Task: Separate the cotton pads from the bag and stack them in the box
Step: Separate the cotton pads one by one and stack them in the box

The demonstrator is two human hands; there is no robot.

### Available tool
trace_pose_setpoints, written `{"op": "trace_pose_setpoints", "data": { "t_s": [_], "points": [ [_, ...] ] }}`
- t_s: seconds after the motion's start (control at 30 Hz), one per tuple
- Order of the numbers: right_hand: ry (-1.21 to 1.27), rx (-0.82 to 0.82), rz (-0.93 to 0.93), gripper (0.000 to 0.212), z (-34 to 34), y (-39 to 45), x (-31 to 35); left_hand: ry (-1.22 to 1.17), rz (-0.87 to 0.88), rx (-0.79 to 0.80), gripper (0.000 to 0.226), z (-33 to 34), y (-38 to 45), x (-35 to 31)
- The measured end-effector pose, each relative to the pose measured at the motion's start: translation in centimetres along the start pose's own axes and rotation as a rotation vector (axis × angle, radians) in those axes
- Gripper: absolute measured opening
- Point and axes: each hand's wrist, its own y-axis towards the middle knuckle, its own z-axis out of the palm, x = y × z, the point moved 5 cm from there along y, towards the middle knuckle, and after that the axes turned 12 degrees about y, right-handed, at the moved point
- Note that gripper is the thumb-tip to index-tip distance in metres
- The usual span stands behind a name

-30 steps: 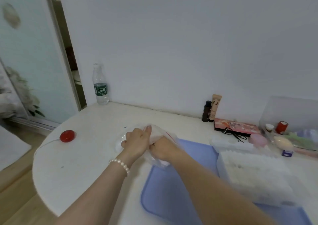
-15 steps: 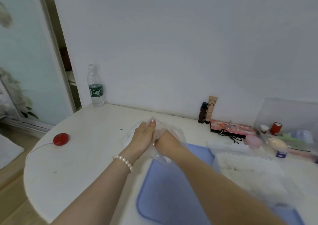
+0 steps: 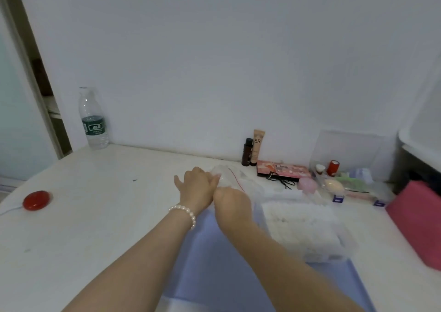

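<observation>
Item: clear plastic bag (image 3: pixel 229 180), red seal line visible, lying on the white tabletop (image 3: pixel 95 204) at the far edge of a blue mat (image 3: pixel 214 264). Left hand (image 3: pixel 196 187), pearl bracelet (image 3: pixel 185 212) at the wrist: fingers (image 3: pixel 210 176) extended and laid flat on the bag's near-left part. Right hand (image 3: pixel 232 204): touching the left hand's side, fingers curled down out of view at the bag; whether they grip it cannot be told. Cotton pads (image 3: pixel 298 225): white mass inside a clear box (image 3: pixel 338 242), just right of the right hand's fingers, on the mat. Beyond the fingers, against the wall: dark bottle (image 3: pixel 247 151), BB tube (image 3: pixel 257 147), pink palette (image 3: pixel 284 169). Far left of the fingers: red round object (image 3: pixel 36 200), water bottle (image 3: pixel 93 118). Far right: pink box (image 3: pixel 417 221).
</observation>
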Motion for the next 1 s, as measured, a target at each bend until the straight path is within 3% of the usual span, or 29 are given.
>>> {"op": "trace_pose_setpoints", "data": {
  "t_s": [0.03, 0.07, 0.1, 0.17, 0.23, 0.3, 0.47, 0.57, 0.7, 0.77, 0.87, 1.0],
  "points": [
    [-0.142, -0.063, -0.057, 0.05, -0.5, -0.5, 0.5, 0.051, 0.01, -0.022, 0.047, -0.2, -0.2, -0.2],
    [-0.073, -0.128, -0.062, 0.054, -1.1, -0.6, 0.4, 0.099, 0.027, -0.061, 0.048, -0.3, -0.3, -0.2],
    [-0.082, -0.188, -0.141, 0.05, -1.3, -1.1, 0.2, 0.123, 0.035, -0.098, 0.048, -0.7, -0.3, -0.2],
    [-0.057, -0.252, -0.105, 0.038, -2.0, -2.9, -0.4, 0.155, 0.074, -0.199, 0.044, -1.4, -0.1, 0.0],
    [0.105, -0.262, 0.037, 0.012, -2.1, -3.2, -2.1, 0.183, 0.129, -0.38, 0.04, -2.5, -0.1, 0.2],
    [0.321, -0.156, 0.227, 0.021, -1.0, -3.2, -4.7, 0.147, 0.172, -0.439, 0.036, -3.3, -0.4, 0.7],
    [0.749, -0.165, 0.421, 0.017, 0.8, -2.0, -5.4, 0.033, 0.174, -0.146, 0.036, -4.0, -1.2, 1.4],
    [0.815, -0.125, 0.451, 0.014, 1.3, -1.4, -4.6, 0.107, 0.197, -0.072, 0.045, -3.5, -2.4, 2.7],
    [0.893, -0.169, 0.478, 0.01, 1.2, -2.1, -4.7, 0.079, 0.075, 0.019, 0.054, -1.5, -3.4, 4.6],
    [0.959, -0.195, 0.467, 0.006, 1.0, -3.0, -5.0, -0.041, 0.113, 0.02, 0.049, -0.3, -3.4, 4.2],
    [1.064, -0.169, 0.466, 0.019, 1.2, -4.9, -5.6, -0.202, 0.187, -0.041, 0.038, 1.4, -2.8, 3.6],
    [1.279, -0.057, 0.557, 0.011, 1.8, -6.7, -5.9, -0.293, 0.162, -0.083, 0.055, 2.3, -2.7, 3.7]
  ]
}}
